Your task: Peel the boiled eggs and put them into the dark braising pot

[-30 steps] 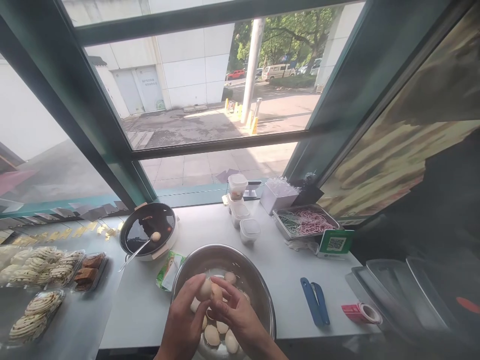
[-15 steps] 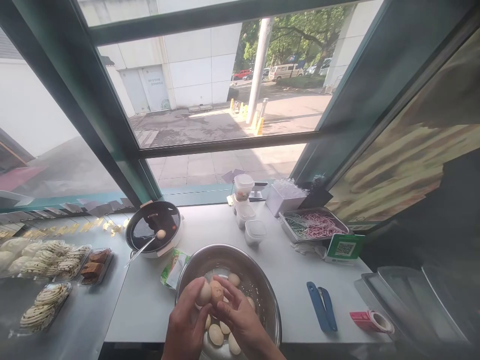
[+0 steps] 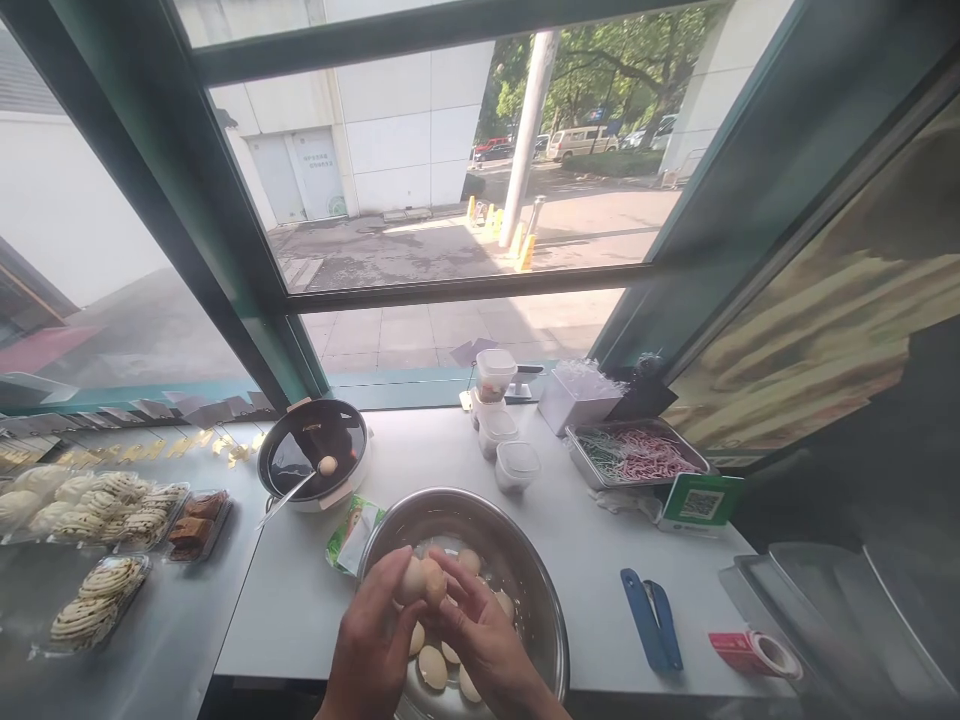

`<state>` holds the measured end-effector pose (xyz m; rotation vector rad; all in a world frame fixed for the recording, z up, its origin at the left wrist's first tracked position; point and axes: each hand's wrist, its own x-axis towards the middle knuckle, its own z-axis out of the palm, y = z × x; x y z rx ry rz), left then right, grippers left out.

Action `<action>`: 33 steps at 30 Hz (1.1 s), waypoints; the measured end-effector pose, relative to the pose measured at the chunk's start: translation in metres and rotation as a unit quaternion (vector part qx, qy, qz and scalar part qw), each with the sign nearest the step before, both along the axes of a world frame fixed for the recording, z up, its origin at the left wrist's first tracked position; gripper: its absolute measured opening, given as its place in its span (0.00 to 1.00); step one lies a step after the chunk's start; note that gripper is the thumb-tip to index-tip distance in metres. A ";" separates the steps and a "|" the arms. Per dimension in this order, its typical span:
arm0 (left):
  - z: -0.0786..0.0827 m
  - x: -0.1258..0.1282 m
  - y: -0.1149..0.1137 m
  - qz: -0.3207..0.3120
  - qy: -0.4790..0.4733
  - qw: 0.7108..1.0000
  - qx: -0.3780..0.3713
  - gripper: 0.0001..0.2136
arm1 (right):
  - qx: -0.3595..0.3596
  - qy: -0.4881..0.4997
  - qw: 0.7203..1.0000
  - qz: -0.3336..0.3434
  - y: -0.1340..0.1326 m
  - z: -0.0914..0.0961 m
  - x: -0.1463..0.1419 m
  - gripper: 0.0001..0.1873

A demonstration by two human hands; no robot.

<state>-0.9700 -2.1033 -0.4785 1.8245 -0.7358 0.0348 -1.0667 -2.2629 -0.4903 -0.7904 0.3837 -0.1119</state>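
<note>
Over a steel bowl (image 3: pixel 546 580), both hands are close together, each closed on an egg. My left hand (image 3: pixel 369 630) holds a pale egg (image 3: pixel 410 580) between thumb and fingers. In my right hand (image 3: pixel 486 640) is a browner egg (image 3: pixel 433 578), its side against the pale one. The fingers partly cover both eggs. Several more eggs (image 3: pixel 433 667) lie below in the bowl, some hidden by my hands.
Left of the bowl stand a pot of dark liquid (image 3: pixel 300 460) with a ladle (image 3: pixel 289 498) and a green packet (image 3: pixel 352 540). Packed buns (image 3: pixel 97 600) lie farther left. Rightward are plastic tubs (image 3: pixel 517 467), a metal tray (image 3: pixel 637 450), a blue folding knife (image 3: pixel 651 620) and a tape roll (image 3: pixel 754 655).
The two eggs have come closer and now press together. The whole view has shifted slightly, with things appearing a little farther right.
</note>
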 end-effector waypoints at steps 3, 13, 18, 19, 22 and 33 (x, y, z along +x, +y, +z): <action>0.002 0.011 0.002 0.004 -0.012 1.000 0.022 0.22 | 0.006 0.003 1.000 0.011 0.002 0.004 0.000 0.35; -0.008 0.002 0.000 0.112 0.023 0.993 -0.010 0.22 | 0.008 0.024 1.000 -0.003 0.003 -0.003 0.006 0.38; -0.012 -0.001 0.001 0.094 0.057 0.994 -0.009 0.20 | 0.006 0.024 1.000 -0.013 0.006 -0.013 0.009 0.40; -0.012 0.002 0.004 0.115 0.059 0.992 -0.006 0.21 | 0.005 0.024 1.000 -0.010 0.006 -0.014 0.010 0.40; -0.011 0.012 0.018 0.174 0.058 0.983 -0.006 0.24 | -0.039 0.041 0.998 -0.010 0.007 -0.015 0.018 0.39; -0.031 -0.003 0.045 0.269 0.075 0.959 -0.046 0.21 | -0.588 0.120 0.797 0.068 0.012 0.001 0.254 0.26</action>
